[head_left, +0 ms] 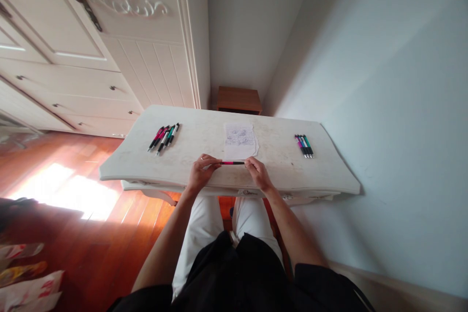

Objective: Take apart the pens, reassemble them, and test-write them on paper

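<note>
Between my two hands a pink and black pen (233, 163) is held level, just above the near part of the white table (204, 131). My left hand (202, 170) pinches its left end, and my right hand (257, 172) pinches the right end. Just beyond the pen lies a sheet of paper (239, 140) covered in blue scribbles, with a torn right edge. On the left of the table several pens (164, 139) lie in a loose bunch, pink, white and green with black parts. To the right, several pens (304, 146) lie side by side in a neat row.
A white wardrobe (157, 58) with drawers stands behind and left of the table. A pale wall (395, 122) closes off the right side. Past the far edge sits a brown wooden box-like piece (239, 97). Bags (32, 287) lie on the wooden floor at lower left.
</note>
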`<action>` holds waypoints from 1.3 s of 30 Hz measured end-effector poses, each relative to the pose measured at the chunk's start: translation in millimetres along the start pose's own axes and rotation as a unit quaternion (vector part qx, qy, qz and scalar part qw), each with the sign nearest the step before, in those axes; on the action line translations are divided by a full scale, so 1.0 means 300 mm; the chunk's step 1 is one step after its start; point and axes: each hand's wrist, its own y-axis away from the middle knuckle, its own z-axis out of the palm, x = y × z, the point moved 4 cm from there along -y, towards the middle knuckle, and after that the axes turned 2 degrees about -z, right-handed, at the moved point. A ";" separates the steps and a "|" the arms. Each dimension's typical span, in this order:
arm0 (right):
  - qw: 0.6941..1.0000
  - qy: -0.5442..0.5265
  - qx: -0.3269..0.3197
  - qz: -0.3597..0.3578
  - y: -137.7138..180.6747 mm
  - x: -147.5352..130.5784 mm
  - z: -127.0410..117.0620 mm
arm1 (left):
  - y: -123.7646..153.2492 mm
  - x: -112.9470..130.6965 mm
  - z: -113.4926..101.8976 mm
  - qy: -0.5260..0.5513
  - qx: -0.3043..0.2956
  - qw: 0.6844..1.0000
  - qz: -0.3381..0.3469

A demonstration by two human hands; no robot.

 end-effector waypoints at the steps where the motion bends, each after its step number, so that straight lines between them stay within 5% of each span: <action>1: 1.000 -0.005 0.000 0.002 0.000 0.003 0.000 | 0.000 0.000 0.001 -0.001 -0.001 1.000 0.002; 11: 0.999 -0.016 0.038 -0.004 0.008 0.001 0.008 | 0.008 -0.003 -0.005 -0.002 0.008 0.997 -0.076; 20: 0.996 0.016 0.085 -0.013 0.006 -0.002 0.001 | -0.001 -0.010 0.007 0.036 -0.083 0.987 -0.131; 26: 0.997 0.046 0.056 -0.013 -0.010 -0.008 0.015 | 0.001 -0.038 0.000 -0.004 -0.038 0.995 -0.090; 32: 0.994 0.072 0.081 -0.006 -0.013 0.014 0.016 | -0.002 -0.023 0.007 -0.004 -0.060 0.996 -0.059; 39: 0.998 0.037 0.046 -0.005 -0.009 -0.011 0.027 | -0.005 -0.049 -0.027 0.060 -0.001 0.985 -0.161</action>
